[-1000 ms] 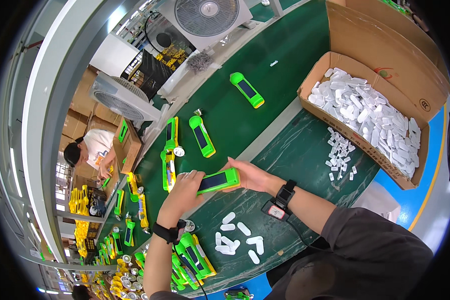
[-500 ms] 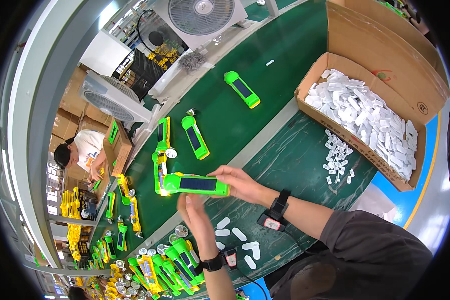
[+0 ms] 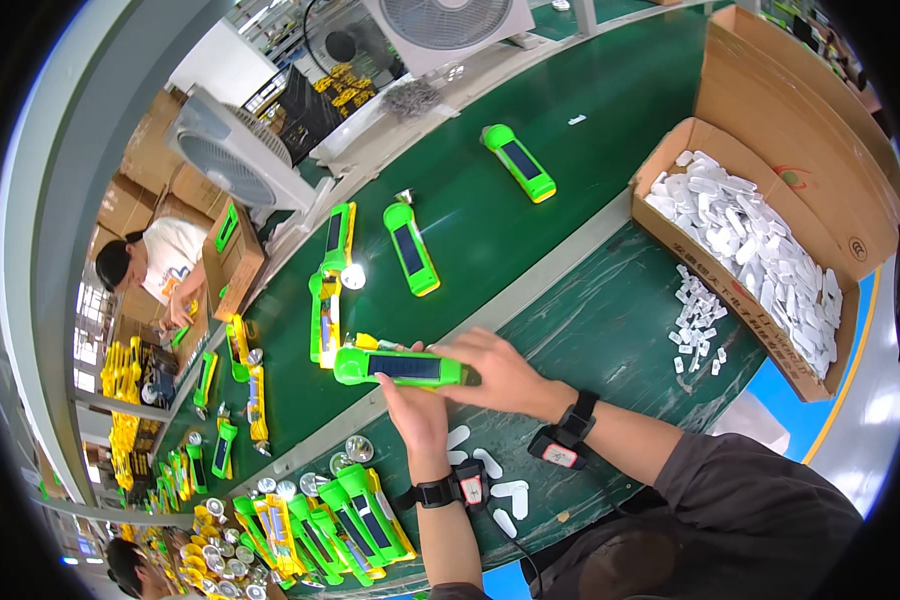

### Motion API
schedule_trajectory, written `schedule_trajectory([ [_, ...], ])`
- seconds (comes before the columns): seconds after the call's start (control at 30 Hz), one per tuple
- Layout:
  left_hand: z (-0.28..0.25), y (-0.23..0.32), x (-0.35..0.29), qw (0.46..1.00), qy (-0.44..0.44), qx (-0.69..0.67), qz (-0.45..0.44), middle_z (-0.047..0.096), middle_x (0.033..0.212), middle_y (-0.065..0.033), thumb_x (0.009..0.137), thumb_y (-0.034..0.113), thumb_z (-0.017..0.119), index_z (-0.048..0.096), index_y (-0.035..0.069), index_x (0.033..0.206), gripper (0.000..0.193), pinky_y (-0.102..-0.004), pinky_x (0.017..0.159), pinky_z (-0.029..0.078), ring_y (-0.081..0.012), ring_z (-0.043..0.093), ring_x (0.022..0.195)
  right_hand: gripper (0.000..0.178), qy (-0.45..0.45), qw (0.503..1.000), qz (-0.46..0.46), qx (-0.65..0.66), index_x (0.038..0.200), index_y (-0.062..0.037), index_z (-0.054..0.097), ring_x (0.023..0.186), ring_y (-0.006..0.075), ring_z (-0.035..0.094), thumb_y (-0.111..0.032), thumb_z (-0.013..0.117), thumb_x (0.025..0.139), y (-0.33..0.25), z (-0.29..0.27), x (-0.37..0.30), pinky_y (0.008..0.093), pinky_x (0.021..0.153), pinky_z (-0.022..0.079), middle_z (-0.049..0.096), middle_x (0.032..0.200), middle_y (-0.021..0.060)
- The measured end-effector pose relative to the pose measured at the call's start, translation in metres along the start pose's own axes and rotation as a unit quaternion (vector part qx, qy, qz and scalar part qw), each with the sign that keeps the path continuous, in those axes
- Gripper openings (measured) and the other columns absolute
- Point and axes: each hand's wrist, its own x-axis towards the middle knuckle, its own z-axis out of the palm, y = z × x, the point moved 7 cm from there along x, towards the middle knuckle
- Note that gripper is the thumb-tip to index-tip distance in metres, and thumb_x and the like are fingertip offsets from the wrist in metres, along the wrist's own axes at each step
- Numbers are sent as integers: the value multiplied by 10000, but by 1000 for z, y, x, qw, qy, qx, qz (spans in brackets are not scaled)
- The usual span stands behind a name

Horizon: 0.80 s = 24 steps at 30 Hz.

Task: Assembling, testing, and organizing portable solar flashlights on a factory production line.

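Clasping green casing (image 3: pixel 404 369) (both hands (image 3: pixel 419 418) (image 3: pixel 502 374) half-curled)

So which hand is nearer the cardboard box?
Right. The right hand, at the right end of the held green flashlight, is left of the cardboard box; the left hand is farther left.

Factory assembly line: green conveyor belt (image 3: pixel 610 165), many green-and-yellow torch-shaped units (image 3: pixel 361 512), carton (image 3: pixel 770 95) of white parts (image 3: pixel 745 245).
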Motion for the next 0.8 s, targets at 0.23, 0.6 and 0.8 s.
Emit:
schedule_trajectory([
  [0.23, -3, -1, -2, 999, -2, 27, 24, 467, 1319, -140, 1016, 336, 338, 349, 41, 1349, 445, -441, 1053, 352, -276, 459, 1228, 372, 69, 997, 43, -16, 1068, 27, 644, 770, 325, 630, -256, 661, 826, 8, -7, 1, 389, 691, 496, 662, 872, 190],
  [0.6, 2, 6, -1, 998, -33, -3, 56, 423, 1358, -149, 996, 240, 432, 317, 38, 1376, 446, -440, 1075, 339, -277, 421, 1271, 341, 10, 971, 173, 162, 1082, 59, 628, 756, 145, 660, -234, 587, 912, 23, 10, -1, 290, 688, 508, 688, 845, 178],
  [0.8, 1, 11, -4, 996, -5, 37, 82, 432, 1348, -186, 1011, 285, 378, 320, 8, 1362, 452, -436, 1060, 356, -280, 445, 1247, 343, 17, 968, 165, 186, 1092, 62, 623, 761, 138, 653, -231, 581, 919, 20, 13, -2, 288, 702, 509, 692, 855, 172],
])
